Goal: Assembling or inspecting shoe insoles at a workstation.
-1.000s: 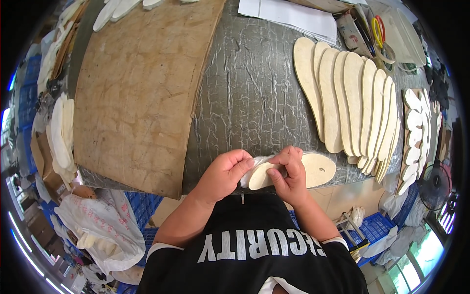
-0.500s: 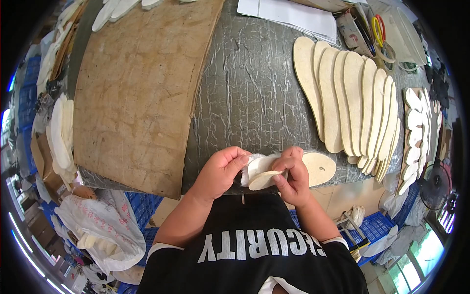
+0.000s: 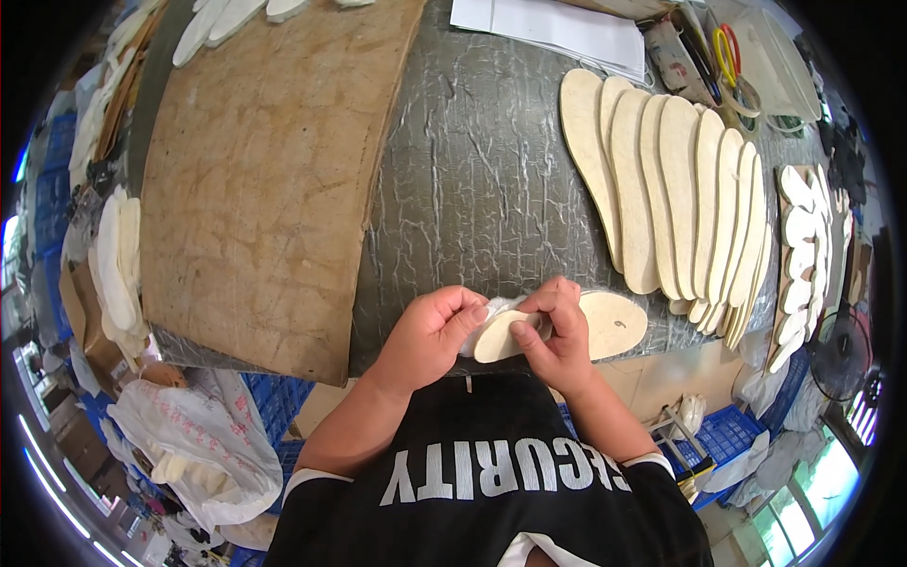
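Note:
At the near edge of the table, my left hand [image 3: 427, 335] pinches the edge of a fluffy white piece [image 3: 504, 304] between thumb and fingers. My right hand [image 3: 559, 335] is closed on a cream insole [image 3: 495, 344], its thumb pressing on the upper face. The insole lies tilted over the fluffy piece, and the right fingers hide part of both. Beside my right hand, another cream insole [image 3: 616, 326] rests on the table with a small mark near its rounded end. Farther right, several cream insoles [image 3: 628, 180] overlap in a fan.
A brown board [image 3: 265, 189] covers the left of the dark table [image 3: 463, 180]. White sheets [image 3: 557, 33] lie at the back. Scissors [image 3: 726, 57] stand in a holder at the back right. White pieces [image 3: 798, 260] line a board at far right. A fan [image 3: 841, 354] stands beyond.
The insole between my hands has turned its flat face upward, and my right thumb has moved onto it. More of the fluffy piece is covered. The fanned insoles stay put.

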